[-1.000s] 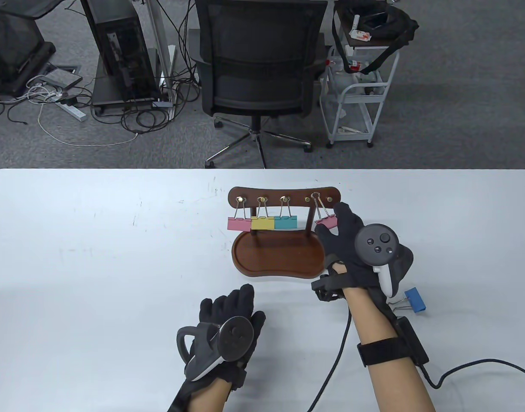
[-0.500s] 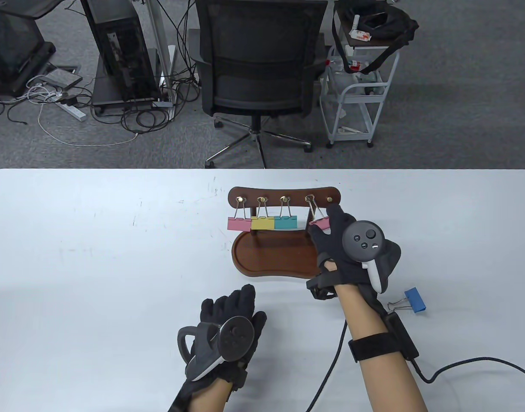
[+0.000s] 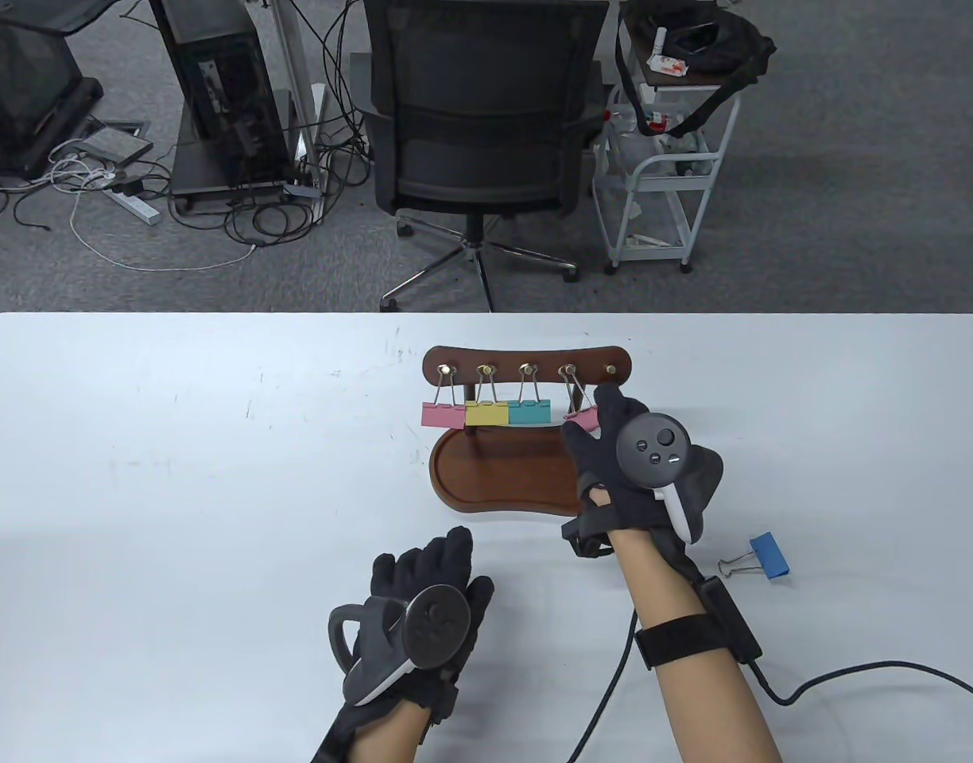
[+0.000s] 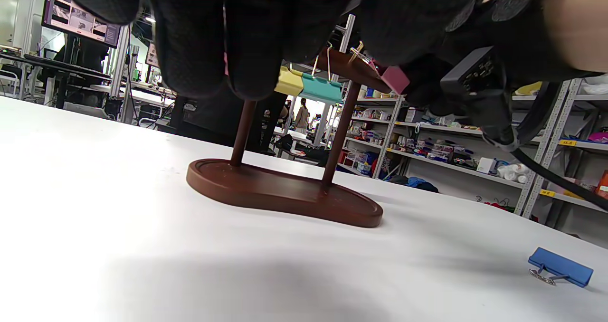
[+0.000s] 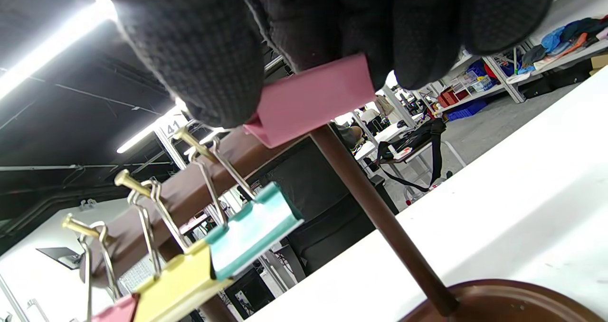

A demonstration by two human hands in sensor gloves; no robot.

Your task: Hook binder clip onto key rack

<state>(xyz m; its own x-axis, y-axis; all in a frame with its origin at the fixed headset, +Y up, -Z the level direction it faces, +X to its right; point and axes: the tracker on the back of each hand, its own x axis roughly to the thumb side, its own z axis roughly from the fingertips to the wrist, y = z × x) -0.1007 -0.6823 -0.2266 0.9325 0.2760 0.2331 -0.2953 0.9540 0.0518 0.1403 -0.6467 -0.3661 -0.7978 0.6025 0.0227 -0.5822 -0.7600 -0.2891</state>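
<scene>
The brown wooden key rack (image 3: 526, 359) stands mid-table on its oval base (image 3: 486, 477). A pink (image 3: 443, 414), a yellow (image 3: 486, 413) and a teal clip (image 3: 529, 411) hang from its three left hooks. My right hand (image 3: 591, 423) pinches a second pink binder clip (image 3: 579, 417) by its body; the clip's wire handle is at the fourth hook (image 3: 567, 371). In the right wrist view my fingers (image 5: 199, 75) grip this pink clip (image 5: 313, 99), which is tilted. My left hand (image 3: 435, 560) rests flat on the table, empty, in front of the rack.
A blue binder clip (image 3: 769, 554) lies on the table right of my right forearm; it also shows in the left wrist view (image 4: 560, 267). The rack's fifth hook (image 3: 611, 369) is bare. A cable (image 3: 852, 675) runs over the table's right front. An office chair (image 3: 478, 119) stands behind the table.
My right hand has moved left with the pink clip, bringing its wire handle from between the two right hooks to the fourth hook. The left hand has not moved.
</scene>
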